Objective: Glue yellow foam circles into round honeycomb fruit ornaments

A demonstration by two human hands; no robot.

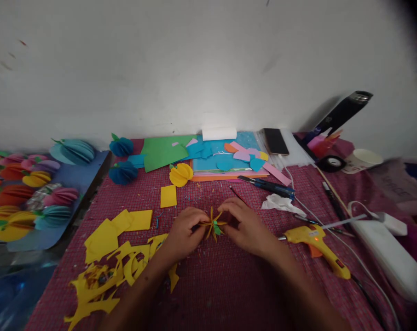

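Observation:
A yellow paper pumpkin (213, 224) with a green piece at its centre is held over the middle of the cloth, its folded segments fanned out. My left hand (188, 232) pinches its left side between thumb and fingers. On the right side, my right hand (241, 225) has its fingers closed on the pumpkin's segments. A finished-looking yellow paper pumpkin (181, 174) sits just behind my hands, near a small yellow paper rectangle (169, 196).
Yellow paper scraps (94, 292) and yellow sheets (102, 240) lie at the left. A yellow glue gun (315, 239), its cable and a white power strip (391, 257) are at the right. Behind are a green sheet (167, 151), a stapler (267, 185) and a phone (276, 141).

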